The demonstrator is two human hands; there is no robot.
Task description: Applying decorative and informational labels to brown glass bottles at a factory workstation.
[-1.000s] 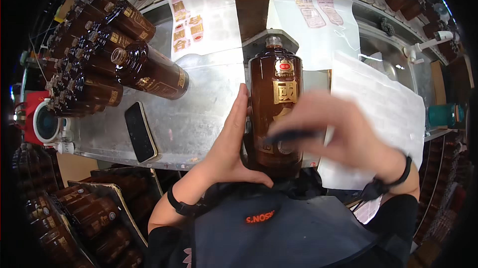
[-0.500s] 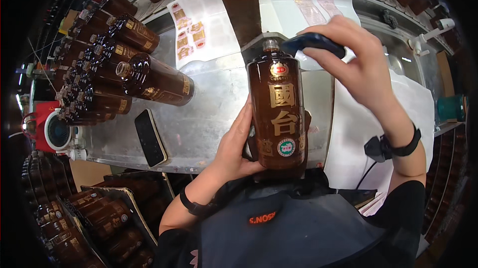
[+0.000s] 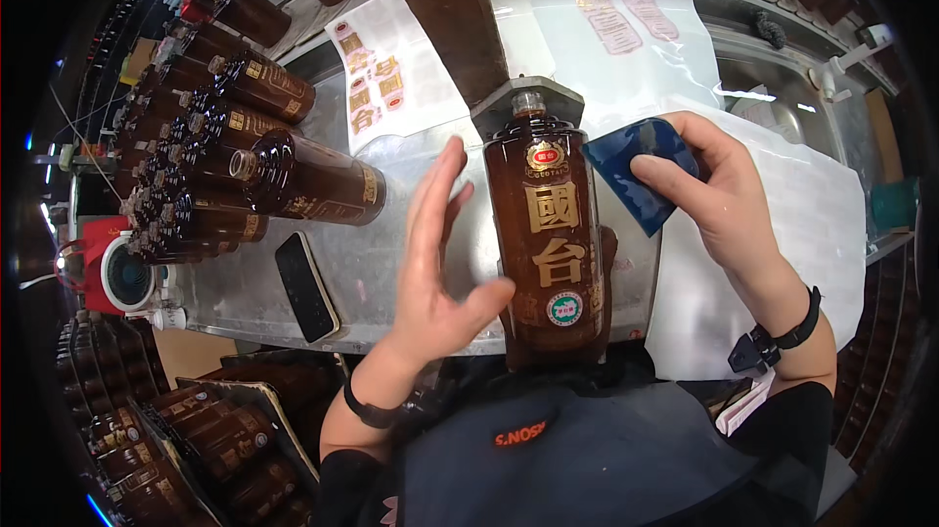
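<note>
A brown glass bottle point(image 3: 528, 170) with gold characters, a red-and-gold emblem and a round green-and-white sticker lies in front of me, its clear neck pointing away. Its base is close to my apron. To its left, my left hand point(image 3: 435, 282) is raised with fingers spread and thumb out, holding nothing; the thumb tip overlaps the bottle's edge, and I cannot tell whether it touches. My right hand point(image 3: 719, 175) pinches a flat blue scraper point(image 3: 641, 170) between thumb and fingers, beside the bottle's upper right shoulder.
Several brown bottles point(image 3: 279, 87) crowd the table's left side. A dark phone point(image 3: 307, 287) lies near the front edge. White sheets with gold decals point(image 3: 389, 87) are at the back, near a brown post point(image 3: 450, 18). A sink point(image 3: 773, 106) stands at right, a small fan point(image 3: 127, 271) at far left.
My left hand has let go of the bottle's side and lifted away with its fingers spread. My right hand has lowered from the neck and turned the scraper so its flat face shows.
</note>
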